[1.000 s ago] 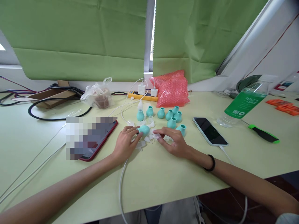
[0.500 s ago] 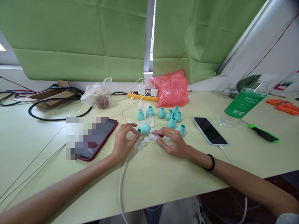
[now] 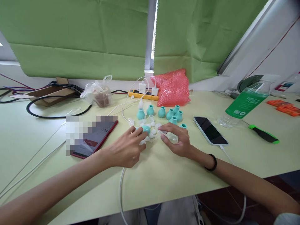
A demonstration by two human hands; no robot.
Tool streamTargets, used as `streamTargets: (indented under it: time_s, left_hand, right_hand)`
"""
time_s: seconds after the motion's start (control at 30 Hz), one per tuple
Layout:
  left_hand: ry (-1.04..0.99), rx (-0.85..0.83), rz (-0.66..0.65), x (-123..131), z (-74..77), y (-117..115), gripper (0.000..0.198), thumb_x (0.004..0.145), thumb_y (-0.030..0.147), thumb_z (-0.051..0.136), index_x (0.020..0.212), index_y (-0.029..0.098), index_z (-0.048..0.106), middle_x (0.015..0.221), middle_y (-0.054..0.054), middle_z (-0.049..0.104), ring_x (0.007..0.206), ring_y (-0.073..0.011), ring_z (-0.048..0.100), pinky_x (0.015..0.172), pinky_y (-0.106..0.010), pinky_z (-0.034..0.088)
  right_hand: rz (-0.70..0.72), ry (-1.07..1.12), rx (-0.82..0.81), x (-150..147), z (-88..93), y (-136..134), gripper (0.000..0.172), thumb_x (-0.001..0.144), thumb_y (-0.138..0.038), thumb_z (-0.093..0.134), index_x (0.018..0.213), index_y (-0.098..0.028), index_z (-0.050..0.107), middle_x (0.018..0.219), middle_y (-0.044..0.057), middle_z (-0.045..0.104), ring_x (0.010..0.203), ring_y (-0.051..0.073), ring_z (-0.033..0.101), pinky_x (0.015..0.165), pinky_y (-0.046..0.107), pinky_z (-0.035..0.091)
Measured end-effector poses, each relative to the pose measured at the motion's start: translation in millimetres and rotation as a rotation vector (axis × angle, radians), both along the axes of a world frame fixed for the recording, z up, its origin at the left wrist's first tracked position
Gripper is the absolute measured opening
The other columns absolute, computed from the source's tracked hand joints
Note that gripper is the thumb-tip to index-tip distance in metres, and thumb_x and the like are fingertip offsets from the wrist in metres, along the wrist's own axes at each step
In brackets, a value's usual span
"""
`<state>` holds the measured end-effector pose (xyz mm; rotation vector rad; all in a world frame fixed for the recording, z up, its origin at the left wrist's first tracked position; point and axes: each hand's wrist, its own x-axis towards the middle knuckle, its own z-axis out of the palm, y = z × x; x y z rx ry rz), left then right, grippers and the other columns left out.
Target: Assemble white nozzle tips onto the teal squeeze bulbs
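Observation:
My left hand (image 3: 127,147) is bent down over a loose heap of small translucent plastic pieces (image 3: 152,132). Its fingers are curled, and whatever lies between their tips is hidden. Just beyond its knuckles a teal rubber bulb (image 3: 146,128) lies on its side, partly covered by the fingers. My right hand (image 3: 177,139) has thumb and forefinger around a small clear plastic piece (image 3: 165,132), at the right of the heap. Several more teal bulbs (image 3: 161,112) stand behind, mouths up. One bulb (image 3: 141,114) carries a translucent nozzle (image 3: 140,103).
A red-edged phone (image 3: 97,137) lies left, a second phone (image 3: 211,131) right. A screwdriver (image 3: 263,133) and a green-labelled bottle (image 3: 245,101) are farther right. Behind are a yellow power strip (image 3: 133,93) and pink bubble wrap (image 3: 173,89). A white cable (image 3: 121,187) runs under my left hand.
My left hand has turned palm down and moved right over the small pieces, away from the bulb's mouth. My right hand has shifted slightly right, its thumb and forefinger a little wider apart.

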<state>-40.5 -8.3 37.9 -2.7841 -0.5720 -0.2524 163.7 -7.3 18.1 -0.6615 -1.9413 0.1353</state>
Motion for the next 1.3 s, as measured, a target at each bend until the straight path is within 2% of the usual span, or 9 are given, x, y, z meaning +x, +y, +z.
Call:
streamTargets:
  time_s: [0.23, 0.37, 0.47, 0.53, 0.67, 0.93, 1.07, 1.2, 1.3]
  left_hand:
    - [-0.086, 0.005, -0.005, -1.4, -6.6, 7.1, 0.018, 0.076, 0.011, 0.047, 0.066, 0.016, 0.061, 0.083, -0.008, 0.056, 0.078, -0.019, 0.046, 0.063, -0.032, 0.039]
    - [-0.553, -0.078, -0.063, 2.8, -11.2, 5.4, 0.014, 0.077, 0.012, 0.048, 0.081, 0.014, 0.061, 0.071, -0.006, 0.06, 0.068, -0.0141, 0.051, 0.059, -0.027, 0.043]
    - [-0.92, -0.212, -0.031, 7.9, -12.5, -1.4, 0.014, 0.073, 0.009, 0.054, 0.083, 0.013, 0.061, 0.068, -0.005, 0.061, 0.059, -0.0105, 0.051, 0.055, -0.024, 0.045]
    - [-1.035, -0.285, 0.003, 11.2, -15.3, -6.3, 0.014, 0.07, 0.007, 0.055, 0.08, 0.012, 0.063, 0.066, -0.004, 0.06, 0.054, -0.0089, 0.05, 0.052, -0.023, 0.044]
    - [-1.082, -0.387, 0.015, 14.6, -26.5, -10.0, 0.013, 0.068, 0.007, 0.057, 0.078, 0.012, 0.064, 0.066, -0.005, 0.059, 0.054, -0.0093, 0.052, 0.049, -0.022, 0.044]
    - [-1.045, -0.391, -0.028, 14.6, -37.8, -9.1, 0.016, 0.068, 0.006, 0.058, 0.081, 0.014, 0.061, 0.068, -0.004, 0.06, 0.063, -0.0117, 0.053, 0.057, -0.025, 0.046]
    - [-1.074, -0.435, -0.01, 14.8, -39.3, -10.0, 0.017, 0.067, 0.006, 0.059, 0.082, 0.014, 0.06, 0.067, -0.004, 0.06, 0.061, -0.0116, 0.053, 0.055, -0.025, 0.046]
    - [-1.128, -0.483, 0.025, 14.3, -38.3, -8.6, 0.012, 0.067, 0.008, 0.061, 0.076, 0.014, 0.063, 0.067, -0.005, 0.062, 0.062, -0.013, 0.055, 0.056, -0.027, 0.048]
    - [-1.148, -0.514, 0.021, 14.3, -35.5, -7.5, 0.01, 0.067, 0.009, 0.061, 0.075, 0.014, 0.065, 0.068, -0.006, 0.064, 0.063, -0.0143, 0.057, 0.058, -0.029, 0.049]
  right_hand:
    - [0.129, 0.326, -0.486, -4.0, -4.8, -11.3, 0.017, 0.073, -0.019, 0.053, 0.089, -0.021, 0.057, 0.081, 0.002, 0.059, 0.07, 0.014, 0.057, 0.06, 0.027, 0.047]
    - [0.174, 0.428, -0.738, -12.7, -5.8, -20.5, 0.009, 0.073, -0.025, 0.054, 0.076, -0.017, 0.057, 0.06, -0.002, 0.053, 0.048, 0.008, 0.049, 0.046, 0.023, 0.041]
    - [0.202, 0.445, -0.926, -19.5, -4.7, -24.5, 0.013, 0.071, -0.028, 0.058, 0.072, -0.016, 0.053, 0.056, -0.002, 0.053, 0.042, 0.007, 0.045, 0.041, 0.022, 0.037]
    - [0.235, 0.466, -1.019, -22.4, -4.9, -24.0, 0.019, 0.068, -0.03, 0.061, 0.066, -0.016, 0.047, 0.057, -0.002, 0.055, 0.041, 0.007, 0.046, 0.04, 0.022, 0.037]
    - [0.295, 0.51, -1.152, -23.4, -8.5, -18.3, 0.03, 0.064, -0.029, 0.065, 0.057, -0.017, 0.039, 0.052, -0.003, 0.053, 0.042, 0.008, 0.049, 0.041, 0.021, 0.04]
    - [0.397, 0.584, -1.347, -18.5, -12.2, -12.3, 0.029, 0.067, -0.029, 0.063, 0.061, -0.016, 0.038, 0.062, 0.001, 0.062, 0.057, 0.014, 0.062, 0.054, 0.024, 0.049]
    - [0.42, 0.598, -1.377, -17.8, -11.8, -12.6, 0.027, 0.067, -0.029, 0.065, 0.077, -0.017, 0.043, 0.068, 0.002, 0.063, 0.064, 0.017, 0.065, 0.054, 0.023, 0.05]
    - [0.476, 0.6, -1.39, -18.4, -10.7, -13.1, 0.04, 0.066, -0.028, 0.065, 0.099, -0.018, 0.043, 0.08, 0.003, 0.062, 0.071, 0.018, 0.064, 0.056, 0.023, 0.051]
    - [0.526, 0.602, -1.392, -18.4, -11.6, -12.7, 0.039, 0.069, -0.025, 0.063, 0.102, -0.019, 0.043, 0.085, 0.004, 0.061, 0.076, 0.018, 0.064, 0.059, 0.025, 0.052]
